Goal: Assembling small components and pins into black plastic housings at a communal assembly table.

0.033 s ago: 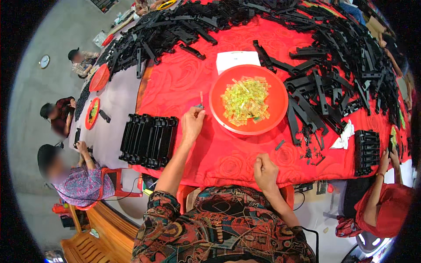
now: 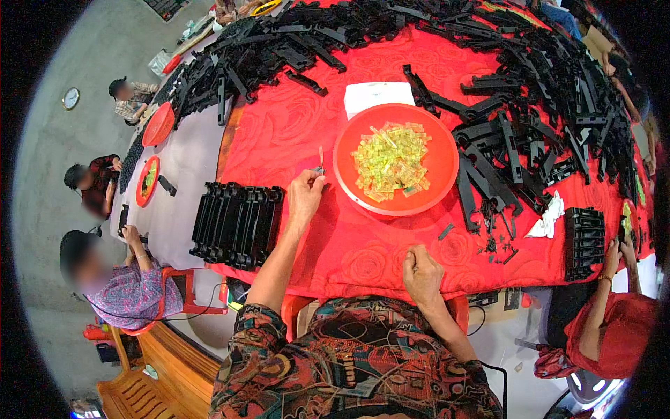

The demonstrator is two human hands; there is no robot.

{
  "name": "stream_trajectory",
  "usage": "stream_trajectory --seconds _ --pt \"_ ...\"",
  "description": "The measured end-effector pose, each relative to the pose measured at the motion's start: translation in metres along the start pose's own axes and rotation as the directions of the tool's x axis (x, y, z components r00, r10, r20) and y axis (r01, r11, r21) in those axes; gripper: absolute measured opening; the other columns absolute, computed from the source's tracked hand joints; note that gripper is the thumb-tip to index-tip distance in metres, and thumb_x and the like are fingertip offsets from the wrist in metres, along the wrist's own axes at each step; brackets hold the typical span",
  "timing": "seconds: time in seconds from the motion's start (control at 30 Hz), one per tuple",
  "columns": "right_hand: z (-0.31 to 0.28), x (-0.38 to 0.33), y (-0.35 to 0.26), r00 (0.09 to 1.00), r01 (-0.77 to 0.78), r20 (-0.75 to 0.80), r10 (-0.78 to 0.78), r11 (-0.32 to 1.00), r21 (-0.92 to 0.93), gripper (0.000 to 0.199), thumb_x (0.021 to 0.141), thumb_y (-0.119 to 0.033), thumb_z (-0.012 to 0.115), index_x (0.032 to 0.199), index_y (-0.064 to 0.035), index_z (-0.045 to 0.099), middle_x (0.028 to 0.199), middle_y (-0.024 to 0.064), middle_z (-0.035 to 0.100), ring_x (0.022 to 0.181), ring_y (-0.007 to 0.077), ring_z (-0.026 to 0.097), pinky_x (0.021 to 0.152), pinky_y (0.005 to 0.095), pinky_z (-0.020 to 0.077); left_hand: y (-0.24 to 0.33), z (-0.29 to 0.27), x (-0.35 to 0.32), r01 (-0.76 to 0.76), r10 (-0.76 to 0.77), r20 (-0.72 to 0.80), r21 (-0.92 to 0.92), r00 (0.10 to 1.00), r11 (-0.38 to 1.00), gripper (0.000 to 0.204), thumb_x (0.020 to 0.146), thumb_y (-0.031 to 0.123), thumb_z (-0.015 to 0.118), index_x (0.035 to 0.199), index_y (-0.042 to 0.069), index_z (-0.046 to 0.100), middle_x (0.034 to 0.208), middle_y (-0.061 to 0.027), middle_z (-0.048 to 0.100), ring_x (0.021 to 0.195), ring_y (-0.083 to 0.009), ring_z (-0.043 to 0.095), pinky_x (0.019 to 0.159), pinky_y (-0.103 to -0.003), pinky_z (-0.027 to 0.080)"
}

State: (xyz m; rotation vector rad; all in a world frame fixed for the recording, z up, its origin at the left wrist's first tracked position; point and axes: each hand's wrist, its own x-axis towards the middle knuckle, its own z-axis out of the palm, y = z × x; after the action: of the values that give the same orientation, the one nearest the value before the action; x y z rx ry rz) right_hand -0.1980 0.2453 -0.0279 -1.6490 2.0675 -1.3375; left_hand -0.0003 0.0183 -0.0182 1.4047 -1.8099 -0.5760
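Observation:
My left hand point(image 2: 305, 197) is over the red cloth, just left of a red plastic bowl point(image 2: 347, 185). Its thumb and forefinger are closed on a thin, narrow strip point(image 2: 321, 155) that stands up from the fingertips, clear-looking, with a darker lower end. Inside the bowl lies a heap of small clear yellowish plastic pieces point(image 2: 392, 157). Nearer to me and to the right, my right hand point(image 2: 423, 278) rests low over the cloth with its fingers curled closed. Whatever it may hold is hidden.
A row of black plastic parts point(image 2: 237, 225) stands left of my forearm. Heaps of similar long black parts point(image 2: 516, 140) curve along the far and right sides. A white box point(image 2: 377, 96) sits behind the bowl, and crumpled white tissue point(image 2: 548, 216) lies right. Other people work at both sides.

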Motion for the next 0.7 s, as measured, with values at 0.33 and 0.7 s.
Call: stream_trajectory --seconds 0.33,0.7 --pt "0.018 -0.006 0.019 0.989 0.145 0.047 -0.138 0.92 -0.364 0.014 0.069 -0.007 0.062 0.075 -0.007 0.049 0.065 0.0106 0.049 0.055 0.0282 0.056 0.048 0.0379 0.0454 0.032 0.001 0.042 -0.079 0.08 0.043 -0.018 0.996 0.997 0.02 0.082 0.017 0.063 0.085 -0.003 0.064 0.074 -0.018 0.065 0.067 -0.0254 0.065 0.059 -0.036 0.049" --pt "0.016 -0.004 0.022 0.983 0.184 0.091 -0.161 0.914 -0.362 0.018 0.068 -0.012 0.064 0.074 -0.0084 0.047 0.068 0.008 0.049 0.059 0.0243 0.057 0.052 0.0352 0.0472 0.048 0.051 0.055 -0.143 0.103 0.101 0.626 0.99 0.767 0.063 0.069 0.032 0.074 0.118 0.001 0.049 0.112 -0.0206 0.054 0.104 -0.0389 0.052 0.082 -0.047 0.043"
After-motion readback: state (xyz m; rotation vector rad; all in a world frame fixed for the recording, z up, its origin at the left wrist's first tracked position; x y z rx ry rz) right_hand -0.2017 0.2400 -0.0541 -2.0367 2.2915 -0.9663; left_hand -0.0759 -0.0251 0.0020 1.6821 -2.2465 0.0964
